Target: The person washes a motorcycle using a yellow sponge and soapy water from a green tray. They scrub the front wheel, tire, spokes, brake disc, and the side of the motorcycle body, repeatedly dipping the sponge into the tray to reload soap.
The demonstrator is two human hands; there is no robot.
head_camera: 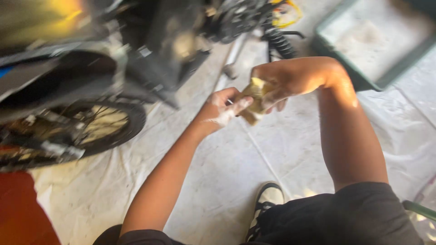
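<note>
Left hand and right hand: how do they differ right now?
The left hand comes up from below and is smeared with white foam; the right hand reaches in from the right, wrist bent, and looks clean. The right hand closes over the top of the yellowish sponge, while the left hand meets it from the side. Both have a grip on that sponge.

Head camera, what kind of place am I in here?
Probably a home garage or yard set up for motorcycle work: a motorcycle with its spoked wheel stands on a pale floor sheet, and both hands hold a yellowish sponge.
</note>
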